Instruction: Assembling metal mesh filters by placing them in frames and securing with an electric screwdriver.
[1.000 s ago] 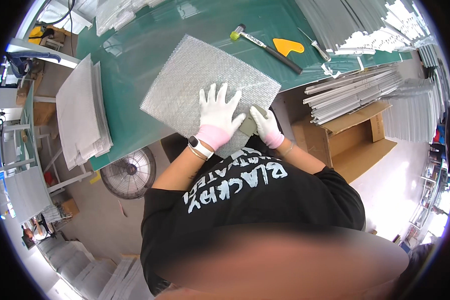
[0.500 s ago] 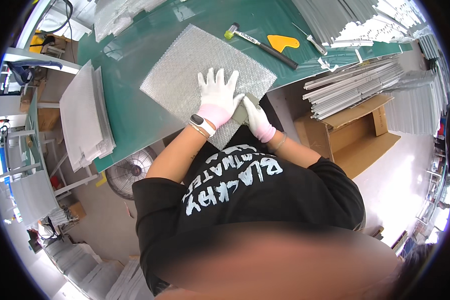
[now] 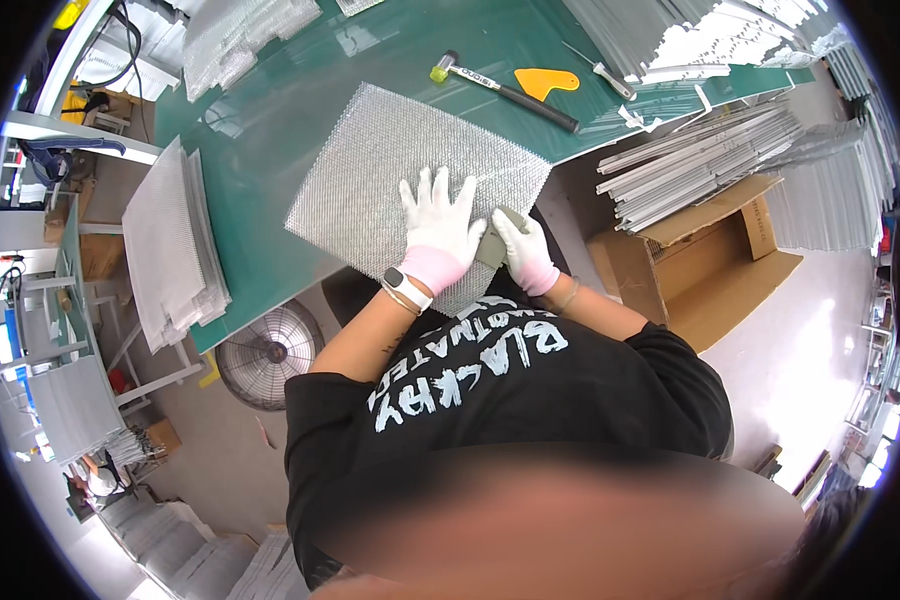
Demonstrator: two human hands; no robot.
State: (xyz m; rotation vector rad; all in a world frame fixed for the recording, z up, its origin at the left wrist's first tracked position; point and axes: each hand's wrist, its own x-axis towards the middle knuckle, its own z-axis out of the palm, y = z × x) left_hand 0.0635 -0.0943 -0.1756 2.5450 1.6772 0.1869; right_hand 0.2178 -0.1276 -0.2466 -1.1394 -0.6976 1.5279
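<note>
Well, two hands (gloved) flank one block.

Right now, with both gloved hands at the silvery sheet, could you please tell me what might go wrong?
The grey-green block in the right hand could slip and knock the left hand, whose thumb is close by. The silvery sheet juts past the green table's near edge, so its overhanging corner might bend under pressure.

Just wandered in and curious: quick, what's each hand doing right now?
Left hand: open, spread flat on the silvery mesh sheet.
Right hand: closed, holding a grey-green block at the sheet's edge.
</note>
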